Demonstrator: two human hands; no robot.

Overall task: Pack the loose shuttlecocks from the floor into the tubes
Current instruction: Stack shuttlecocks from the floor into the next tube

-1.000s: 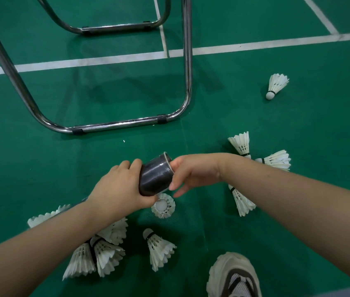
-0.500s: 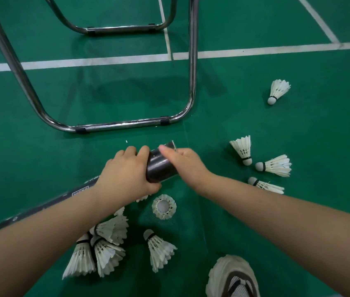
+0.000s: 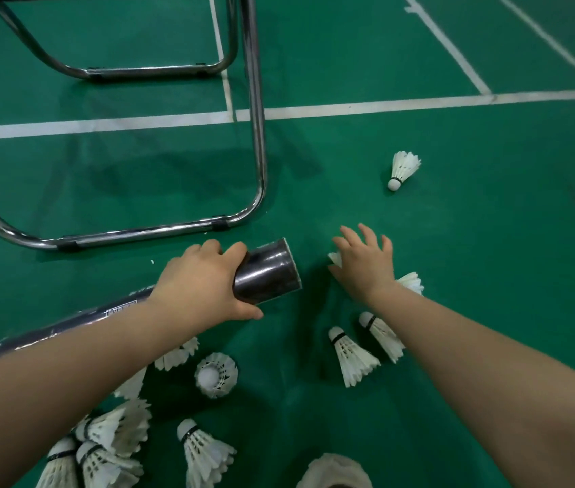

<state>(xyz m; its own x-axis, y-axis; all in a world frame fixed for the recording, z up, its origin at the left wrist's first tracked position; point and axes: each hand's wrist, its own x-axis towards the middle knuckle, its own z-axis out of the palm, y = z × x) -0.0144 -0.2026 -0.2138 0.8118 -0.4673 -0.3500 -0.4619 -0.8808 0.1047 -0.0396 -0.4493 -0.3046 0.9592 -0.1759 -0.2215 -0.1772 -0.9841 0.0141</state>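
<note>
My left hand (image 3: 205, 283) grips a long black tube (image 3: 268, 272) just behind its open end, which points right. The tube runs back under my left forearm. My right hand (image 3: 363, 265) is to the right of the tube mouth, fingers spread, palm down over a white shuttlecock (image 3: 334, 258) whose feathers show by the thumb. Another shuttlecock (image 3: 411, 281) lies beside my wrist. Two shuttlecocks (image 3: 353, 359) lie below my right forearm. One shuttlecock (image 3: 216, 375) stands on its feathers, and several (image 3: 113, 438) are piled at the lower left. A lone shuttlecock (image 3: 402, 169) lies farther off.
A chrome tube chair frame (image 3: 258, 142) stands on the green court floor (image 3: 490, 223) just beyond the tube. White court lines (image 3: 349, 108) cross behind it. The toe of a white shoe (image 3: 335, 468) shows at the bottom edge.
My right hand has left the tube mouth and moved right, spreading over the shuttlecocks on the floor. My left hand keeps its grip on the tube.
</note>
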